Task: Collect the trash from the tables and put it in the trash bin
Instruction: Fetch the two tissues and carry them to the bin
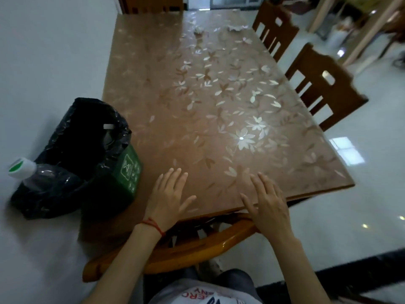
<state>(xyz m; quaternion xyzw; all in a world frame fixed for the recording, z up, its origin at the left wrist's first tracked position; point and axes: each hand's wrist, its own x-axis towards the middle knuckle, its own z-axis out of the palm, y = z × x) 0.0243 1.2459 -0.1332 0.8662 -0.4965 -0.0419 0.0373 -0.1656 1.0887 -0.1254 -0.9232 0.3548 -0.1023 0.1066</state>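
My left hand (169, 194) and my right hand (266, 200) lie flat and empty on the near edge of the brown flower-patterned table (175, 110), fingers spread. A green trash bin (128, 170) lined with a black bag (72, 137) stands on the table's near left corner. A clear plastic bottle (32, 173) with a white and green cap pokes out of the bag's left side. At the far end of the table lie a crumpled white paper (199, 30) and another crumpled white piece (236, 28), well beyond my hands.
A wooden chair back (175, 249) sits right under my hands at the table's near edge. Two more wooden chairs (324, 84) stand along the right side. A white wall runs along the left; glossy tile floor lies to the right.
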